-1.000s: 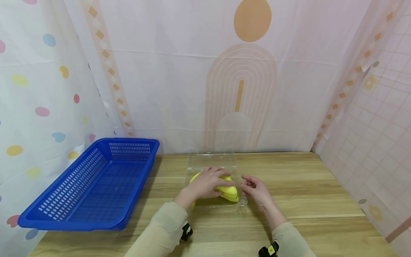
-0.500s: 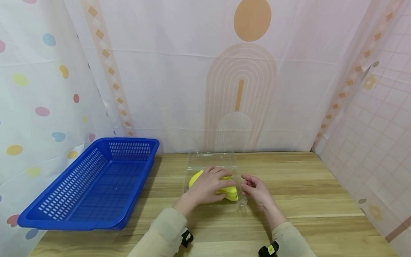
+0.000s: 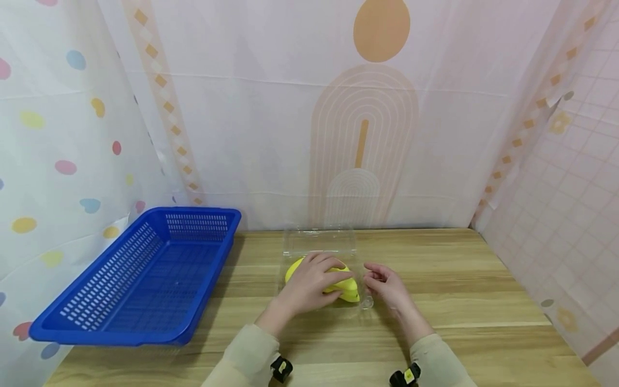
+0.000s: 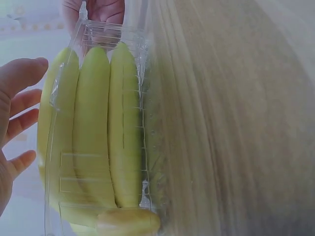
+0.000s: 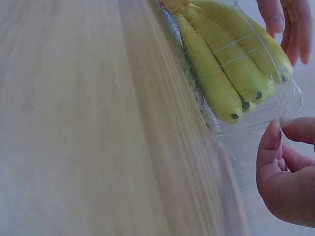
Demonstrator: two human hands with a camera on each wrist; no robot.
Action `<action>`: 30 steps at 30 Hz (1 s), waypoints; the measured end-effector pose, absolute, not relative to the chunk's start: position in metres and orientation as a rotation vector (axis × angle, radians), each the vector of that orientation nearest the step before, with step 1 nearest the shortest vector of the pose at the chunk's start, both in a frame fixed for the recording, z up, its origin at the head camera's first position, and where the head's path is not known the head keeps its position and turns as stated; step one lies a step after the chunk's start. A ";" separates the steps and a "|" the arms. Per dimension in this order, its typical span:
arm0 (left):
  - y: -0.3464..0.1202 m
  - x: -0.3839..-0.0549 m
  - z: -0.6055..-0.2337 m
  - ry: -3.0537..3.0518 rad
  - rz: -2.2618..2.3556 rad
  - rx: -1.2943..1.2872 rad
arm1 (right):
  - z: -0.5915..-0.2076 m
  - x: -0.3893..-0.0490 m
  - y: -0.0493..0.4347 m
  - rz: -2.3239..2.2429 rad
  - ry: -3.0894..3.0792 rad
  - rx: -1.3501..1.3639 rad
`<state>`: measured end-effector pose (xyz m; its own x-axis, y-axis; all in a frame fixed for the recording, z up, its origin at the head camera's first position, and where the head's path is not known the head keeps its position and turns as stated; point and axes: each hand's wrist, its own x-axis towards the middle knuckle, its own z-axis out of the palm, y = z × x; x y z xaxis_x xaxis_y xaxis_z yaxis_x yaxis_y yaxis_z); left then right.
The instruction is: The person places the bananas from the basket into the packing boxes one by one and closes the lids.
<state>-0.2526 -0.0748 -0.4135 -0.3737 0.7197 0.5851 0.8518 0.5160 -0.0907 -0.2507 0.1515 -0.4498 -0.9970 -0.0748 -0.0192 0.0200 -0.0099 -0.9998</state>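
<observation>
A bunch of smooth, curved yellow bananas (image 3: 349, 292) with small dark tips sits in a clear container (image 3: 366, 302) of thin, glossy plastic with finely ribbed walls. Its see-through lid (image 3: 319, 243) stands tipped back at twelve o'clock of the fruit. The left hand (image 3: 313, 285) arches over the bunch from seven o'clock, its grip loose, fingers spread and clasping nothing; whether they touch the fruit I cannot tell. At three o'clock, the right hand (image 3: 389, 290) has its grip closed on the container's edge, pinched between thumb and finger. Beige fabric sleeves lead away at seven and five o'clock. Under everything lies the desk (image 3: 435, 317), with streaky wood grain. At nine o'clock rests a blue plastic basket (image 3: 111, 338), rectangular, with slotted sides. Creased, printed cloth (image 3: 271, 134) hangs beyond, toward twelve.
</observation>
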 end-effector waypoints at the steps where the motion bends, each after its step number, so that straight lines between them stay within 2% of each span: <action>1: -0.075 -0.252 -0.414 -2.189 -0.319 -1.269 | -0.450 -0.251 0.151 -2.188 2.159 -0.060; 30: -0.121 -0.246 -0.408 -2.181 -0.747 -0.868 | -0.441 -0.245 0.161 -2.069 2.295 -0.049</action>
